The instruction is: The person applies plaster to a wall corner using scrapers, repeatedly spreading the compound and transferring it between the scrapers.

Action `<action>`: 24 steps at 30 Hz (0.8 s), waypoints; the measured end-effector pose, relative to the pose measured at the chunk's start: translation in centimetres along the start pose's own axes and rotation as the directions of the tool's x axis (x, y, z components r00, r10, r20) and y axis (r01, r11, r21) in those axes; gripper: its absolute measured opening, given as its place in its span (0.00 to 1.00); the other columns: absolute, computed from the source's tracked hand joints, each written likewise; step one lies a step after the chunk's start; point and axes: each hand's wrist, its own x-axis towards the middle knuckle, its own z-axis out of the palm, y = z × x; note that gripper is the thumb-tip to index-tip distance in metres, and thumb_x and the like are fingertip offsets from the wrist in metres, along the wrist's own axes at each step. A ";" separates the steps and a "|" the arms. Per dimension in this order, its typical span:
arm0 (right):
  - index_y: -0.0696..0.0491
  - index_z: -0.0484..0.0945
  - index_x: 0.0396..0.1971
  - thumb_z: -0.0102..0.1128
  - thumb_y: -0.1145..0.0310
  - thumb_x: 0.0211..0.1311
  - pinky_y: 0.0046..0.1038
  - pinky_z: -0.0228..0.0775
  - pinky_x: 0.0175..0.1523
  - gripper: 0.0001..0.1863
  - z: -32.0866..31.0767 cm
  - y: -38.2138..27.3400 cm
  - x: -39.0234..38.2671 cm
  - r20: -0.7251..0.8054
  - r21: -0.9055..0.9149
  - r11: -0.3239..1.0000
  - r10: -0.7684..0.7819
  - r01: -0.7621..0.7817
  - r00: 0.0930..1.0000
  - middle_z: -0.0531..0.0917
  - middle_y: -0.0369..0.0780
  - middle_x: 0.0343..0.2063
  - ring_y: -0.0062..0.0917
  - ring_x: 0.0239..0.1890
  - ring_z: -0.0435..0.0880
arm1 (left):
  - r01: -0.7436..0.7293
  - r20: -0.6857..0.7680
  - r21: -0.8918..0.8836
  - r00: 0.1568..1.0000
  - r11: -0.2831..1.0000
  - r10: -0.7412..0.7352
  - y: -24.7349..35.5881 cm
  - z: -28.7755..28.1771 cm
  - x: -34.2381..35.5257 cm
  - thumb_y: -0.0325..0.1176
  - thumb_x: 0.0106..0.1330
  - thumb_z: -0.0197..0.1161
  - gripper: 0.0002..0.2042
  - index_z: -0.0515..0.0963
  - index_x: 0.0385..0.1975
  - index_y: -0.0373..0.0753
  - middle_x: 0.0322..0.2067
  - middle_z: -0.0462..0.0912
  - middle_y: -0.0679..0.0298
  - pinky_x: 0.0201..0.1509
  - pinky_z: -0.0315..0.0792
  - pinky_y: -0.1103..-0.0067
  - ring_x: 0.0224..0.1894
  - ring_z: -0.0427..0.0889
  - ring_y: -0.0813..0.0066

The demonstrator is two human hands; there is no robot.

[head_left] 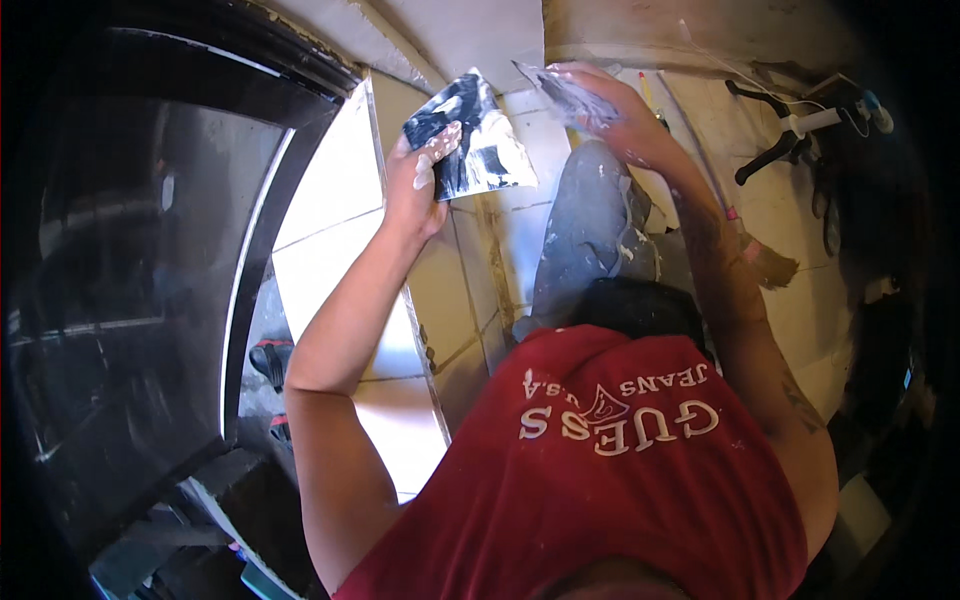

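My left hand grips a wide, flat blade smeared with white paste, its thumb on the blade's face and white paste on the fingers. Just to the right, my right hand is closed on a second flat scraper, also streaked with paste and slightly blurred, angled with its far corner toward the first blade; a gap shows between them. Both are held up in front of me, above my grey, paint-spotted trouser leg.
A dark door fills the left, with shoes beside its frame. Tiled floor and a pale wall lie ahead. At right are a broom and a black-and-white object with curved arms and a cable.
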 end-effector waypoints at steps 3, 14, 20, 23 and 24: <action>0.58 0.66 0.44 0.43 0.87 0.36 0.29 0.58 0.51 0.26 -1.6 1.2 1.5 0.335 -0.425 0.829 -0.230 0.364 0.914 0.70 0.48 0.41 0.39 0.45 0.68 | 0.033 0.030 0.141 0.999 0.990 -0.038 -0.5 0.4 0.4 0.20 0.51 0.52 0.13 0.66 0.38 0.30 0.32 0.75 0.60 0.34 0.71 0.83 0.31 0.76 0.75; 0.58 0.69 0.41 0.38 0.87 0.31 0.30 0.61 0.44 0.28 -1.1 7.3 -0.7 0.249 -0.351 0.899 -0.180 0.261 0.952 0.71 0.48 0.35 0.40 0.40 0.69 | 0.096 0.017 0.796 0.983 0.598 -0.180 -3.1 2.9 13.6 0.26 0.53 0.41 0.12 0.71 0.20 0.26 0.12 0.71 0.56 0.02 0.56 0.77 0.03 0.65 0.71; 0.56 0.69 0.42 0.42 0.85 0.35 0.23 0.63 0.40 0.26 -2.6 8.9 -3.0 0.126 -0.053 0.996 0.080 -0.074 0.989 0.75 0.44 0.34 0.26 0.35 0.73 | 0.271 -0.120 0.930 0.862 0.248 -0.492 -5.7 7.5 19.8 0.27 0.53 0.41 0.10 0.72 0.24 0.31 0.16 0.74 0.55 0.03 0.61 0.82 0.09 0.72 0.72; 0.56 0.68 0.44 0.46 0.84 0.39 0.21 0.63 0.40 0.25 -5.1 10.8 -6.5 0.033 0.010 0.970 0.241 -0.242 0.970 0.76 0.41 0.34 0.22 0.34 0.72 | 0.297 -0.225 0.954 0.807 0.047 -0.546 -9.3 15.2 18.5 0.27 0.53 0.39 0.11 0.72 0.24 0.34 0.17 0.75 0.58 0.03 0.61 0.88 0.09 0.73 0.75; 0.56 0.67 0.45 0.48 0.84 0.39 0.21 0.63 0.41 0.26 -4.2 9.7 -6.1 0.060 0.051 0.974 0.216 -0.219 0.975 0.76 0.40 0.34 0.21 0.34 0.72 | 0.309 -0.241 0.950 0.821 0.049 -0.519 -8.6 13.0 20.4 0.27 0.53 0.39 0.11 0.72 0.24 0.34 0.17 0.75 0.58 0.03 0.61 0.88 0.09 0.73 0.75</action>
